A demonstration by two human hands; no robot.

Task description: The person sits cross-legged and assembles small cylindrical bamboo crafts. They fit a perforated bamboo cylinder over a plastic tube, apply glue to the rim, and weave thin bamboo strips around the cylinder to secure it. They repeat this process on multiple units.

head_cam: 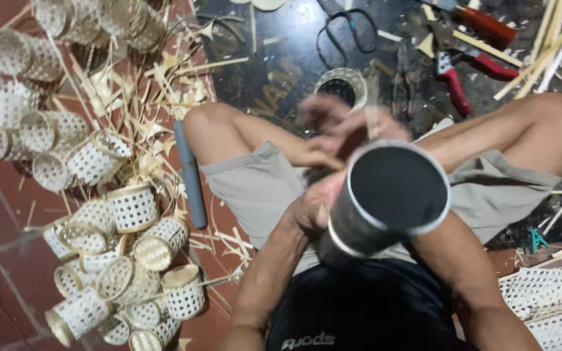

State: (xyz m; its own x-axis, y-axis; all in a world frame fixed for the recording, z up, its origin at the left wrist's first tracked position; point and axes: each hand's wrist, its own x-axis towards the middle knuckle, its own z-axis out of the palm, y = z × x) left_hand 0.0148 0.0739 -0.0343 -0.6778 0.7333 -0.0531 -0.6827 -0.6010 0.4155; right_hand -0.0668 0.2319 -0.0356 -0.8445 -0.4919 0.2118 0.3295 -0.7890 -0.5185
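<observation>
Across your lap sits the biggest piece in play, the dark tube (pixel 385 198): a wide cylinder with a pale band around its open mouth, tilted so that the mouth faces up toward you, just right of centre and near in the scene. It looks stiff and smooth-walled, probably light for its bulk, so it should not crush under a firm grip, though the slick wall could turn in your palm. Take it around the body below the rim band instead of by the thin edge.

Your left hand (pixel 310 211) is wrapped against the tube's left wall, fingers curled around it, steadying it on your thigh. Your right hand (pixel 343 130) is just beyond the tube's far rim, blurred; its fingers seem bunched together, but you cannot tell whether they pinch anything.

Left of you on the red tiled floor (pixel 1 273) lies a heap of small woven baskets (pixel 131 208), pale lattice with solid rims, and a grey-blue pipe (pixel 190 172) lies alongside your knee. One more small woven ring (pixel 341 84) stands on the dark floor far of your hands. Farther off lie black scissors (pixel 346 29) and red-handled cutters (pixel 453 81), among loose bamboo strips (pixel 548 45).
</observation>
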